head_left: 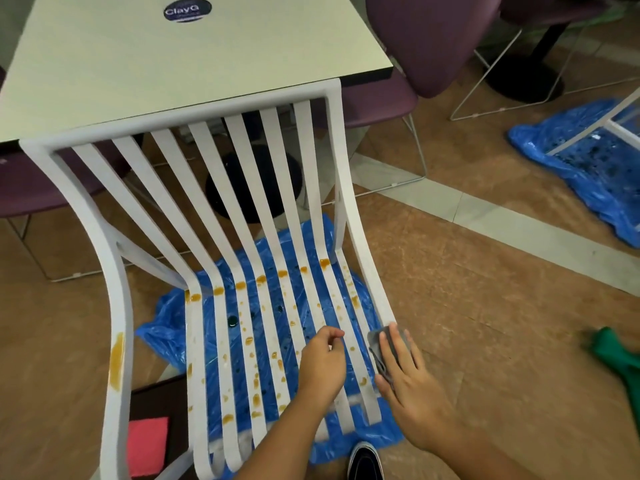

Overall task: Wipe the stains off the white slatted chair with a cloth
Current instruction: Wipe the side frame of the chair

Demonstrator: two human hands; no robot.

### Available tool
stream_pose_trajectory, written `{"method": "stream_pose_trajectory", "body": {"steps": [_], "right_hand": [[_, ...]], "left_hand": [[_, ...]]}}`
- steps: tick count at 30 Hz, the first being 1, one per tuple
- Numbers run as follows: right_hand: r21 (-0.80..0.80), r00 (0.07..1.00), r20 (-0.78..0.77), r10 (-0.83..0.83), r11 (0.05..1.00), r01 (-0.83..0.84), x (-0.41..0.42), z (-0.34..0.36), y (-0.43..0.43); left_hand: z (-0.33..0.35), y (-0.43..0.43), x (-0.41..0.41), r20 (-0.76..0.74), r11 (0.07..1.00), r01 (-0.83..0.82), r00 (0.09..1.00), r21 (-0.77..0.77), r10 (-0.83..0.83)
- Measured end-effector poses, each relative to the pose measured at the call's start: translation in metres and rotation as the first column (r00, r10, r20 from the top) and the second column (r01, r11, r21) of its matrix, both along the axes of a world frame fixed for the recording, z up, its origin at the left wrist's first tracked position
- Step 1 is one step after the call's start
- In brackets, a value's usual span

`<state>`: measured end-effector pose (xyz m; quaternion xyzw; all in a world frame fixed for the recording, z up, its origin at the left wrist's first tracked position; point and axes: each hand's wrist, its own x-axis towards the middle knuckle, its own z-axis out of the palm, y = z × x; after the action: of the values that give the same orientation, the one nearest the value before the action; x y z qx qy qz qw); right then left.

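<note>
The white slatted chair [221,174] stands in front of me, its back towards a table. Orange-brown stains [258,344] dot the seat slats, and a long smear [117,362] marks the left frame rail. My right hand [405,379] lies flat with straight fingers on a grey cloth [375,344], pressing it onto the right seat rail. My left hand [323,363] hovers over the right seat slats with fingers loosely curled, holding nothing.
Blue plastic sheeting [166,327] lies on the floor under the chair. A white table [173,64] sits behind the chair back, with purple chairs [429,39] around it. A pink cloth [147,445] lies at lower left, a green cloth [613,355] at right, more blue sheeting [581,161] at far right.
</note>
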<state>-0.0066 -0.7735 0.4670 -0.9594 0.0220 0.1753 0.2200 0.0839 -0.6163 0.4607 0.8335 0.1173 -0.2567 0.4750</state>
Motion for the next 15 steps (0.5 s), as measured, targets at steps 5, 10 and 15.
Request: {"method": "stream_pose_trajectory", "body": {"steps": [5,10,15], "right_hand": [[-0.03,0.999,0.037,-0.024,0.999,0.025,-0.003,-0.004,0.0],[-0.007,0.996,0.048,-0.069,0.998,0.069,0.055,-0.005,0.001],[-0.018,0.995,0.05,-0.085,0.996,0.086,0.104,-0.008,0.004]], "left_hand": [[-0.011,0.003,-0.029,-0.094,0.998,0.036,0.995,-0.055,-0.041],[-0.02,0.008,-0.046,-0.136,0.997,-0.004,0.991,-0.083,-0.008],[-0.021,0.012,-0.046,-0.16,0.993,-0.034,0.987,-0.117,0.015]]}}
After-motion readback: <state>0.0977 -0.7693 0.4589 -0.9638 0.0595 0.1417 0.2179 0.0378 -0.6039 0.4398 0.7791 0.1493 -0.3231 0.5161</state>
